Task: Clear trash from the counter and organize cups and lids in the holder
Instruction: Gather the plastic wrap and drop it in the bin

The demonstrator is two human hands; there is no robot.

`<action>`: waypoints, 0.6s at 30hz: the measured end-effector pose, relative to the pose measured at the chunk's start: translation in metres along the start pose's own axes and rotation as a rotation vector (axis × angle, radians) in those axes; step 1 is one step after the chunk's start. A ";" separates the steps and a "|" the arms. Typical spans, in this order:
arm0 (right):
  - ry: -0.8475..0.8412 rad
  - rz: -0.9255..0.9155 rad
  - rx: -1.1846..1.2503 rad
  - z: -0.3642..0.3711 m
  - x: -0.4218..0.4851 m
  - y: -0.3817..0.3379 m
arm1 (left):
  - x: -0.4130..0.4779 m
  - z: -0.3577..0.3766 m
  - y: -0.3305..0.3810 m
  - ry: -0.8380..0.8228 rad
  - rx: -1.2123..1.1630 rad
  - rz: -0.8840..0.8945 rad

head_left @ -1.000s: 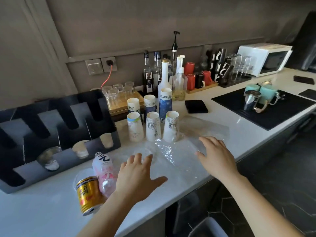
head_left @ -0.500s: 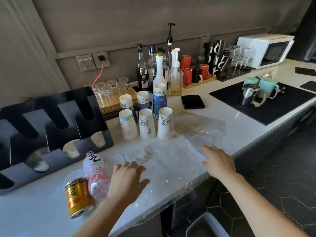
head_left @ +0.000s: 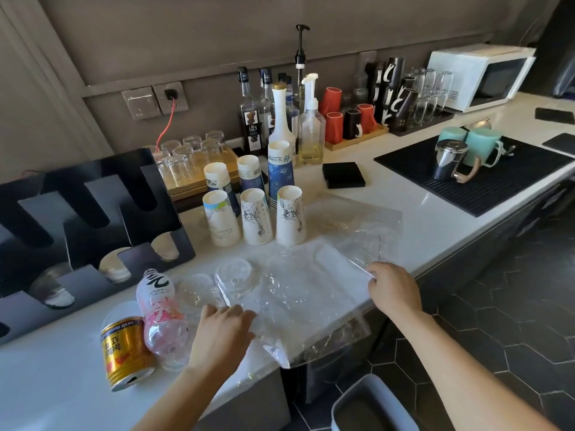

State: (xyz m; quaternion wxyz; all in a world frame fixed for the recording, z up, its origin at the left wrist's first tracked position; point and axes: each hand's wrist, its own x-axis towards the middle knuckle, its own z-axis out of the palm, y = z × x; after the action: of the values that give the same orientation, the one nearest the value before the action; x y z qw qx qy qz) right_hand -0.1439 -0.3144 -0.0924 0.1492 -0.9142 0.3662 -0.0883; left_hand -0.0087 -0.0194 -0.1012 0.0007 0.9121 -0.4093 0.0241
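At the far left a black holder (head_left: 93, 219) with U-shaped slots sits on the white counter (head_left: 435, 219), a few clear lids resting low in its compartments. In front of it a gold can (head_left: 124, 353) lies on its side, touching a clear plastic bottle (head_left: 160, 315) with a pink and white label, also lying down. Just right of the bottle the left hand (head_left: 222, 332) rests palm down, its fingers curled and pinching the near left edge of a clear plastic bag (head_left: 305, 293) (how firm the pinch is, I cannot tell). Two clear lids (head_left: 233, 272) lie flat on the counter at the bag's left edge, partly under the film. Behind them stand upside-down paper cups (head_left: 258, 216), three in a front row and taller stacks just behind, with bottles and a tray of glasses (head_left: 193, 157) further back by the wall. The bag spreads across the counter and hangs a little over its front edge, above a grey bin (head_left: 370, 405) on the floor. The right hand (head_left: 393, 290) grips the bag's right edge, fingers closed on the film. Further right lie a small black square pad (head_left: 342, 175), a black mat (head_left: 485, 178) with a steel jug and green mugs, and a white microwave (head_left: 480, 77).
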 end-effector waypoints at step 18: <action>0.369 0.064 0.486 -0.056 -0.052 0.030 | 0.017 -0.062 0.053 0.103 -0.458 -0.099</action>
State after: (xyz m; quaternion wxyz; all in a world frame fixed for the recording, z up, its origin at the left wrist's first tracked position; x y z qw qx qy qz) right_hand -0.2160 -0.3108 -0.0523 0.2971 -0.8083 0.3839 -0.3331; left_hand -0.0398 -0.0661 -0.0392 0.2298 0.9045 -0.3585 -0.0231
